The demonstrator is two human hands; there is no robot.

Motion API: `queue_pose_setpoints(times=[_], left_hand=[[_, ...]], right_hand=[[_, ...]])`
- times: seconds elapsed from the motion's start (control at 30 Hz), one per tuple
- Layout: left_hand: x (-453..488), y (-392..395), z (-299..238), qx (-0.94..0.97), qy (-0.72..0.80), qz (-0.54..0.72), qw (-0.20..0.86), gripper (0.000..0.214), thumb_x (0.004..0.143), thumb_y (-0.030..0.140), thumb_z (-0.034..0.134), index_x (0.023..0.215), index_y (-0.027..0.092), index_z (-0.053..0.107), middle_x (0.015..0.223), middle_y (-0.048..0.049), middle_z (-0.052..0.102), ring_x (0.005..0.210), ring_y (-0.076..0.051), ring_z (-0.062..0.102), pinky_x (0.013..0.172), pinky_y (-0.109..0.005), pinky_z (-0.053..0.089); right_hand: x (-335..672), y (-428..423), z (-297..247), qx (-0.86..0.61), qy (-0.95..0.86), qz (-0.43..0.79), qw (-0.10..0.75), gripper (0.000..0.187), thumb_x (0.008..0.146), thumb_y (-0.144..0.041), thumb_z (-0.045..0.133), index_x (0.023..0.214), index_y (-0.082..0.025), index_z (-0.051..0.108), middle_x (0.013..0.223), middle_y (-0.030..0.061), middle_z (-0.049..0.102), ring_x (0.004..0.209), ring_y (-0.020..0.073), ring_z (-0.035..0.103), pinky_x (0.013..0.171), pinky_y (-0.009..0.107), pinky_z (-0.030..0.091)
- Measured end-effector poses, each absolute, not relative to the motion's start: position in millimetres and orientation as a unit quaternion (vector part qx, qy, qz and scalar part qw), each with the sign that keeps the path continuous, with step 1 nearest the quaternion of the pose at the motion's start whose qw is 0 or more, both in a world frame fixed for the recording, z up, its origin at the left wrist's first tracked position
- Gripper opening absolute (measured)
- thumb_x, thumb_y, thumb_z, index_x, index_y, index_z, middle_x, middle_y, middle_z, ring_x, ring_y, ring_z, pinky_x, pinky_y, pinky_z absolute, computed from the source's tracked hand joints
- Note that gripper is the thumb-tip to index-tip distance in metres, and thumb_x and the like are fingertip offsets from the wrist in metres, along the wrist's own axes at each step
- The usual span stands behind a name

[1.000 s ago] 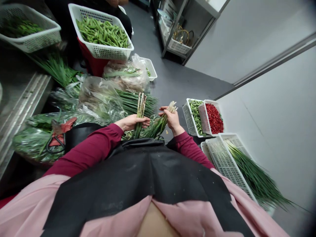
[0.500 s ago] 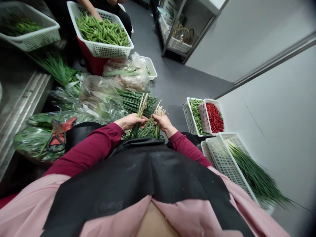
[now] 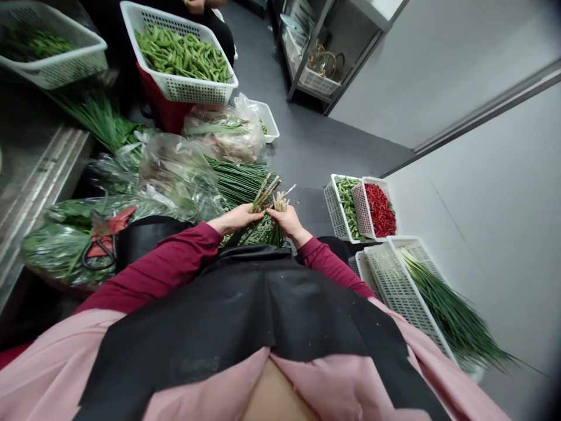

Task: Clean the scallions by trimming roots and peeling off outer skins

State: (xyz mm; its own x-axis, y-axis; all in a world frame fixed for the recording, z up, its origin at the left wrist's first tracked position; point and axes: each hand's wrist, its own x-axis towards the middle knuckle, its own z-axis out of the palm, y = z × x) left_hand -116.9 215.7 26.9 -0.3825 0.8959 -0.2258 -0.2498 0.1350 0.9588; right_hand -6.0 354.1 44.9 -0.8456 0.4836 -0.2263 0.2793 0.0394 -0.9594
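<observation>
Both fists are closed on chives over the lap — left hand gripping one bunch, right hand another. Held loosely, stalks could slide off the apron to the floor.

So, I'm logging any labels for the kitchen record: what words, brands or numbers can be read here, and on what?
None can be read for certain.
Black apron: a faint dark imprint low on the front, too blurred to read.
The white baskets, the plastic bags and the bundles in the left hand and right hand show no lettering.
</observation>
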Motion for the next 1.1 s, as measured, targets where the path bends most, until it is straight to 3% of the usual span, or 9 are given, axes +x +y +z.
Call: queue_pose_setpoints(times=[0.17,0.43,0.6,0.9,1.1], left_hand=[[-118,214,28,0.27,0.581,0.58,0.503,0.025,0.073,0.035,0.067,0.073,0.016,0.051,0.062,0.0013,0.057,0.054,-0.011,0.051,0.056,-0.027,0.042],[-121,209,36,0.303,0.561,0.556,0.532,0.028,0.077,0.041,0.065,0.075,0.018,0.048,0.066,-0.0016,0.061,0.055,-0.012,0.056,0.053,-0.026,0.043],[-133,203,41,0.308,0.584,0.553,0.509,0.027,0.077,0.039,0.064,0.075,0.02,0.046,0.053,0.0055,0.048,0.041,-0.007,0.039,0.042,-0.022,0.029],[-160,184,39,0.281,0.629,0.559,0.461,0.028,0.072,0.035,0.068,0.08,0.019,0.047,0.051,0.0059,0.049,0.038,-0.006,0.037,0.039,-0.021,0.025],[-162,184,37,0.268,0.615,0.584,0.457,0.027,0.075,0.034,0.067,0.085,0.018,0.048,0.053,0.0049,0.053,0.038,-0.006,0.038,0.038,-0.02,0.026]], right_hand=[[-4,358,47,-0.268,-0.74,0.614,0.069,0.027,0.069,-0.036,0.072,0.056,-0.018,0.056,0.045,-0.0041,0.049,0.044,0.0078,0.04,0.044,0.021,0.032],[4,370,50,-0.26,-0.636,0.726,0.042,0.023,0.063,-0.031,0.075,0.063,-0.017,0.057,0.053,-0.0024,0.055,0.04,0.0065,0.042,0.041,0.021,0.034],[12,400,62,-0.344,-0.508,0.779,0.128,0.019,0.064,-0.021,0.071,0.073,-0.017,0.055,0.051,-0.006,0.052,0.038,0.0059,0.041,0.045,0.023,0.043],[37,471,73,-0.429,-0.487,0.711,0.269,0.017,0.068,-0.018,0.067,0.072,-0.017,0.051,0.051,-0.0085,0.049,0.036,0.0045,0.038,0.042,0.02,0.041],[23,430,35,-0.38,-0.667,0.634,0.096,0.025,0.057,-0.023,0.079,0.06,-0.017,0.055,0.045,-0.0059,0.048,0.036,0.006,0.037,0.034,0.019,0.029]])
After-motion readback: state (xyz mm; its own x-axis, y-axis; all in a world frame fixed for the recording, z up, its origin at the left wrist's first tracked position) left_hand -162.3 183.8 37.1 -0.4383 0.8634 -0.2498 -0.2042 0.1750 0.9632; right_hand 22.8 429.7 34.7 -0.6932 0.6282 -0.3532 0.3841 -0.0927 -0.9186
